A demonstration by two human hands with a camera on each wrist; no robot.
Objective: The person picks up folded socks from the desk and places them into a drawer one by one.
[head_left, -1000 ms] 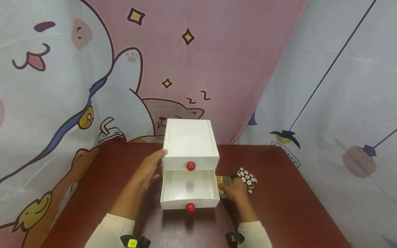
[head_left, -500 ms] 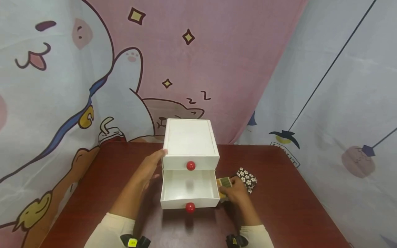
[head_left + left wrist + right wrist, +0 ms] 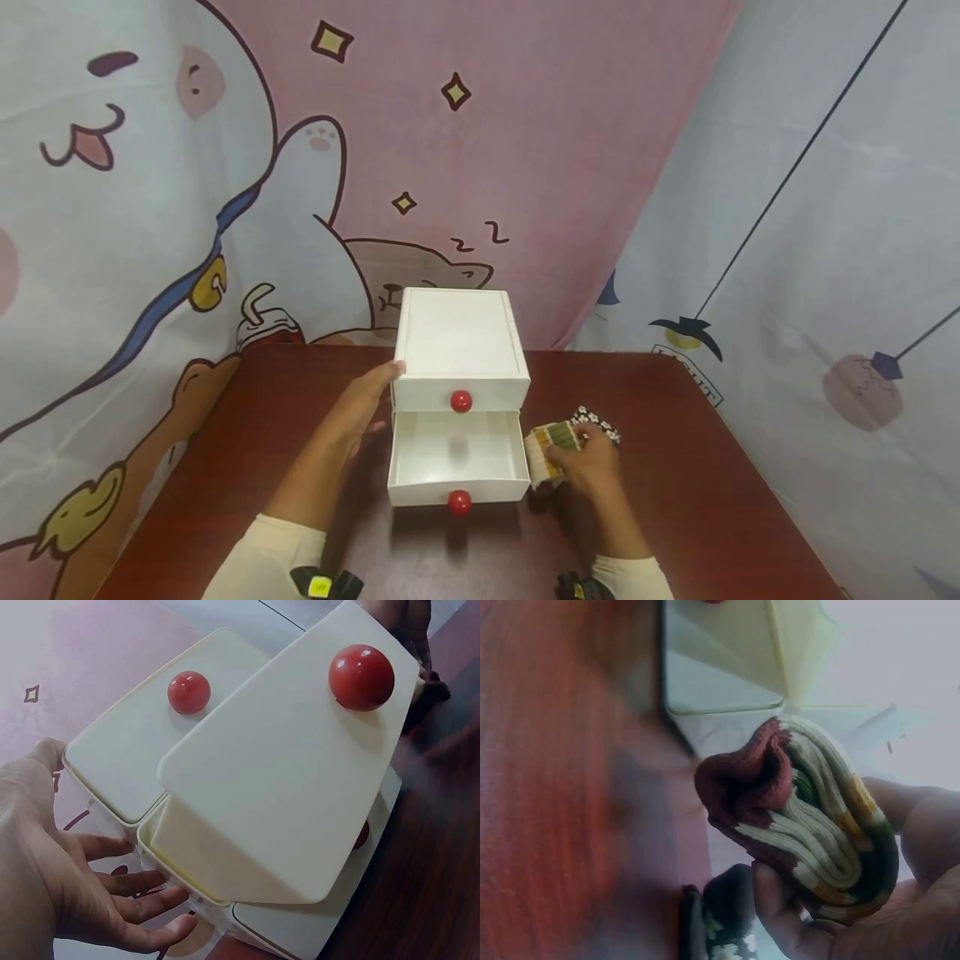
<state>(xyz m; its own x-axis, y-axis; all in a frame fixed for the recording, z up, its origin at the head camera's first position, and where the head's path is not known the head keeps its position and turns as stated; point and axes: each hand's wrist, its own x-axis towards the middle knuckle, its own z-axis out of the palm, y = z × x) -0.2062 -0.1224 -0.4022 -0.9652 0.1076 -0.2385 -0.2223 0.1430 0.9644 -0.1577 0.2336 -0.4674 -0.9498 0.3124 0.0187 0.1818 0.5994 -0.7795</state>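
A white drawer cabinet with round red knobs stands on the table. One of its lower drawers is pulled out, and its inside shows bare. My left hand rests against the cabinet's left side, thumb at the top edge, fingers spread along the side in the left wrist view. To the right of the drawer, my right hand grips a folded knit sock bundle striped maroon, white, orange and green. Behind that hand lies a folded black cloth item with white flowers, partly covered by the hand.
The dark red-brown table extends to both sides of the cabinet. A cartoon-printed curtain hangs right behind its far edge. Another closed drawer front shows below the pulled-out one in the left wrist view.
My right hand has lifted the striped sock bundle and shifted slightly right with it, now overlapping the flowered item more. My left hand and the cabinet stay put.
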